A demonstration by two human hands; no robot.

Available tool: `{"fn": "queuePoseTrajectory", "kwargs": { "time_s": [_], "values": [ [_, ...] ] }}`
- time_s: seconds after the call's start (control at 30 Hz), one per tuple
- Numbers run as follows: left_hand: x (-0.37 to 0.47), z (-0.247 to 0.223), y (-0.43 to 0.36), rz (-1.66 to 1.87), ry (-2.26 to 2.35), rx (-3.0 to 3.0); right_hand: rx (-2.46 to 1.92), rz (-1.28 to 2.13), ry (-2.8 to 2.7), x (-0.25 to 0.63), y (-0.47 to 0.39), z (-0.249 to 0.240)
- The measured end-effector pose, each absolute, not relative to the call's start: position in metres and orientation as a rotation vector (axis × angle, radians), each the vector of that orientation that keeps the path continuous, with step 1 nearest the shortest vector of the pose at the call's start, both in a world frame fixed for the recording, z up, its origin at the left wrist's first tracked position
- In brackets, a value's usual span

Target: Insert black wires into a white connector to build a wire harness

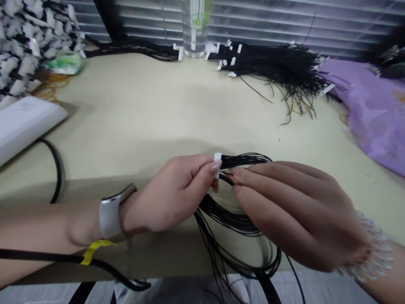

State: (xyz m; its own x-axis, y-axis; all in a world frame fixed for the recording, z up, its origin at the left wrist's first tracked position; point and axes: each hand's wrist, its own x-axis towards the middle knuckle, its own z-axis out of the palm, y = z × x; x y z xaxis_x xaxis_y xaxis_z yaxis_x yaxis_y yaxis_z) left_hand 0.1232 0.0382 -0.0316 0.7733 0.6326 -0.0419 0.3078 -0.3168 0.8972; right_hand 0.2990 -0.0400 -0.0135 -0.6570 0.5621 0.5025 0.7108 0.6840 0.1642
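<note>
A white connector (217, 157) is pinched between the thumb and fingers of my left hand (171, 192), which wears a watch (115, 204). Thin black wires (245, 158) run from the connector to the right and loop down below both hands. My right hand (294, 207) has its fingertips closed on a thin black wire (226, 173) close beside the connector. The rest of the wire bundle (232, 217) hangs in loops at the table's front edge, partly hidden by the right hand.
Black wires with white connectors (272, 65) lie at the back right beside a purple bag (363, 105). A clear bottle (194, 31) stands at the back. White connectors (28, 46) are heaped at left, above a white box-shaped device (28, 122). A thick black cable (57, 257) crosses the left forearm.
</note>
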Motion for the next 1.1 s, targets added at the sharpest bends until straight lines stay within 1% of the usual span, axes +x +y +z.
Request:
{"fn": "queuePoseTrajectory", "kwargs": {
  "time_s": [0.27, 0.4, 0.53, 0.7, 0.93, 1.1],
  "values": [
    [0.121, -0.033, 0.037, 0.378, 0.670, 1.961, -1.016, -0.478, -2.465, 0.295, -0.041, -0.011],
    [0.122, -0.032, 0.037, 0.337, 0.686, 1.951, -1.018, -0.403, -2.480, 0.295, -0.038, -0.012],
    [0.122, -0.033, 0.039, 0.386, 0.726, 1.928, -1.190, -0.256, -2.350, 0.299, -0.035, -0.015],
    [0.123, -0.035, 0.041, 0.430, 0.881, 1.870, -1.437, 0.067, -2.271, 0.297, -0.034, -0.018],
    [0.130, -0.039, 0.035, 0.606, 1.081, 1.602, -1.470, 0.454, -2.277, 0.287, -0.043, -0.022],
    [0.128, -0.040, 0.036, 0.609, 1.085, 1.719, -1.552, 0.834, -2.217, 0.277, -0.046, -0.021]
  ]
}}
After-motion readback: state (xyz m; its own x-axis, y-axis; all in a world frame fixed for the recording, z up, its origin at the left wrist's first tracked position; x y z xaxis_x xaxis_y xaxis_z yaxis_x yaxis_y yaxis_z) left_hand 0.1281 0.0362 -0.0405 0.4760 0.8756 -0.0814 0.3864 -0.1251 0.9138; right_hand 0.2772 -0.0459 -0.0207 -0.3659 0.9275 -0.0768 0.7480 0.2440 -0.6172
